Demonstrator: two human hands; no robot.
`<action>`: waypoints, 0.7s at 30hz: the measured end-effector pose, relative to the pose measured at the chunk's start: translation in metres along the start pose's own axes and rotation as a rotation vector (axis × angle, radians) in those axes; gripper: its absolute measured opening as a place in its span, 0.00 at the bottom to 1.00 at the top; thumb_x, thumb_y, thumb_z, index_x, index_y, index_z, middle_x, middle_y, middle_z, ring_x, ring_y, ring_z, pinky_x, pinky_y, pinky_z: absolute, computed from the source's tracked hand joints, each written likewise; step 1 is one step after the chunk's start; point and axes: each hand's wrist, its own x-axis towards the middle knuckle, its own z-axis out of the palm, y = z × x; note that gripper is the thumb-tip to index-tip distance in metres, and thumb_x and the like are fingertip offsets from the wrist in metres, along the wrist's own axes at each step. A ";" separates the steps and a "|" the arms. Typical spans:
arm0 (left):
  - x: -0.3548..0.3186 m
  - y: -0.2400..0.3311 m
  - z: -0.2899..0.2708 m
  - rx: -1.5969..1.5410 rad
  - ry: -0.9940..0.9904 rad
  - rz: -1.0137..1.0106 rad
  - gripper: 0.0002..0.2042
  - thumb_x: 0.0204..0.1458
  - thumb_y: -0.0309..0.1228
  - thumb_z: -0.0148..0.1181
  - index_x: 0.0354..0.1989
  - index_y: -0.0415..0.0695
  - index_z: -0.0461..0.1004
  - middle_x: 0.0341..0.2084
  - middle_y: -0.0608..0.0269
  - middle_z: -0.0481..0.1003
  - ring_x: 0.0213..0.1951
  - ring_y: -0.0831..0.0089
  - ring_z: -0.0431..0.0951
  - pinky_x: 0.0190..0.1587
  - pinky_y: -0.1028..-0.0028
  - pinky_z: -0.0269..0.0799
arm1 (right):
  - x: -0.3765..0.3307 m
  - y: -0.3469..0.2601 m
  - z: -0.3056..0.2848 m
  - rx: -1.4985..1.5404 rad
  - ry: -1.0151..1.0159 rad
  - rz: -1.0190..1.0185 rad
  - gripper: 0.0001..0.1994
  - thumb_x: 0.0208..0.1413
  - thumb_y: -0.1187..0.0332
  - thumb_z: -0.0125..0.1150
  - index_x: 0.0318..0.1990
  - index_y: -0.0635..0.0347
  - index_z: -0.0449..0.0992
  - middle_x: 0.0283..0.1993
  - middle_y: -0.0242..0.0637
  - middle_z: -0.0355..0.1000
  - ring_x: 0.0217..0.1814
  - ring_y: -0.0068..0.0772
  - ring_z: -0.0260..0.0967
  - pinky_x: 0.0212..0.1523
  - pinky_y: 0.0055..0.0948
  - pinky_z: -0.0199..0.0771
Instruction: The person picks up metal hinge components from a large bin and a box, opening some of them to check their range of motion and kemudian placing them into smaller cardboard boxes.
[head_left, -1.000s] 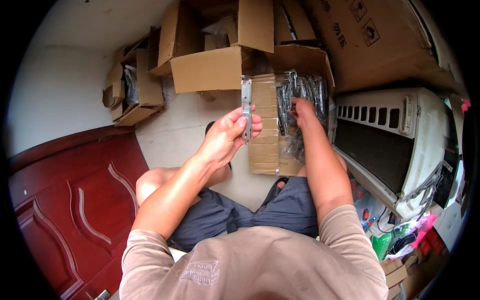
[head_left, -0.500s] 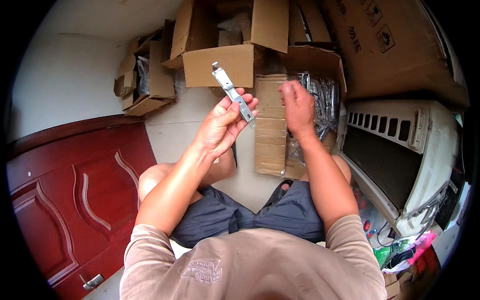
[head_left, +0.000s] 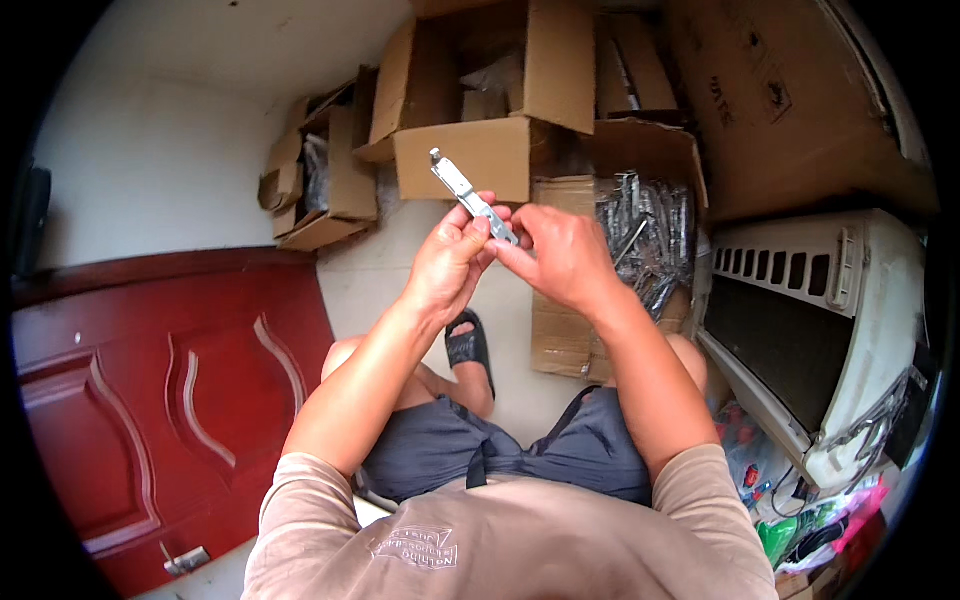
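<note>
A narrow silver metal fitting, with holes along it and a small knob at its far end, points up and to the left in front of me. My left hand is closed round its lower half, thumb on top. My right hand has come to the fitting's near end, with thumb and forefinger pinching there. Part of that end is hidden by the fingers. Just beyond my right hand, an open cardboard box holds many similar silver metal pieces in clear plastic.
Open cardboard boxes stand along the wall ahead, with a smaller one to the left. A flattened cardboard piece lies by my right knee. To the right stands a whitish appliance with a vent grille; a red panelled door is at left.
My right hand has moved left from beside the box of metal pieces to the fitting's near end. My left hand still holds the fitting; the whole view has shifted slightly.
</note>
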 end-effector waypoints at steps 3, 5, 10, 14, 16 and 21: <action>0.017 -0.013 0.011 0.066 -0.085 -0.056 0.19 0.71 0.31 0.58 0.67 0.41 0.67 0.53 0.60 0.80 0.55 0.71 0.80 0.60 0.71 0.75 | -0.013 0.007 -0.016 -0.133 -0.055 0.112 0.21 0.57 0.50 0.74 0.41 0.61 0.81 0.29 0.44 0.79 0.33 0.54 0.79 0.34 0.47 0.77; 0.028 -0.029 0.018 0.094 -0.110 -0.098 0.17 0.72 0.31 0.57 0.66 0.41 0.69 0.51 0.61 0.81 0.52 0.73 0.81 0.57 0.72 0.75 | -0.024 0.014 -0.021 -0.158 -0.037 0.179 0.21 0.58 0.50 0.73 0.40 0.61 0.82 0.30 0.47 0.80 0.34 0.56 0.80 0.35 0.50 0.78; 0.063 -0.044 0.038 0.206 -0.241 -0.158 0.15 0.72 0.32 0.56 0.63 0.42 0.69 0.50 0.62 0.81 0.51 0.74 0.80 0.56 0.72 0.74 | -0.034 0.024 -0.037 -0.198 0.058 0.295 0.19 0.60 0.52 0.71 0.41 0.63 0.83 0.32 0.51 0.81 0.36 0.57 0.81 0.37 0.52 0.80; 0.079 -0.049 0.040 0.221 -0.333 -0.204 0.15 0.72 0.32 0.56 0.62 0.42 0.69 0.51 0.62 0.80 0.51 0.73 0.80 0.59 0.71 0.74 | -0.038 0.020 -0.040 -0.356 0.022 0.397 0.18 0.61 0.53 0.70 0.39 0.63 0.83 0.32 0.51 0.81 0.35 0.57 0.81 0.37 0.52 0.80; 0.086 -0.051 0.043 0.235 -0.386 -0.211 0.15 0.72 0.32 0.56 0.63 0.41 0.68 0.52 0.62 0.80 0.52 0.73 0.79 0.62 0.71 0.73 | -0.040 0.015 -0.041 -0.417 0.040 0.448 0.17 0.62 0.54 0.69 0.38 0.63 0.83 0.32 0.51 0.81 0.35 0.57 0.81 0.36 0.52 0.80; 0.097 -0.050 0.063 0.305 -0.578 -0.225 0.14 0.73 0.35 0.55 0.62 0.44 0.70 0.55 0.64 0.79 0.54 0.74 0.78 0.62 0.67 0.74 | -0.050 0.012 -0.037 -0.484 0.210 0.528 0.17 0.61 0.55 0.68 0.35 0.62 0.82 0.30 0.50 0.80 0.33 0.56 0.81 0.36 0.52 0.80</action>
